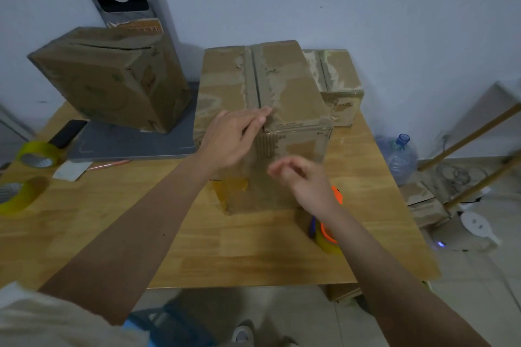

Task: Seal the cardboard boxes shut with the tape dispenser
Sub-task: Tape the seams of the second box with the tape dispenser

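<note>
A tall cardboard box (284,87) stands in the middle of the wooden table (253,256), its top flaps closed along a taped centre seam. My left hand (234,138) lies flat on the near top edge, fingers together over the seam's end. My right hand (304,180) hovers in front of the box's near face, fingers loosely curled, holding nothing. The orange tape dispenser (328,231) lies on the table beside the box, partly hidden under my right wrist.
A second box (112,79) sits at the back left on a grey stand base; a smaller box (338,84) is behind the middle one. Two yellow tape rolls (36,153) and a phone (67,132) lie at the left edge. A water jug (400,158) stands on the floor at right.
</note>
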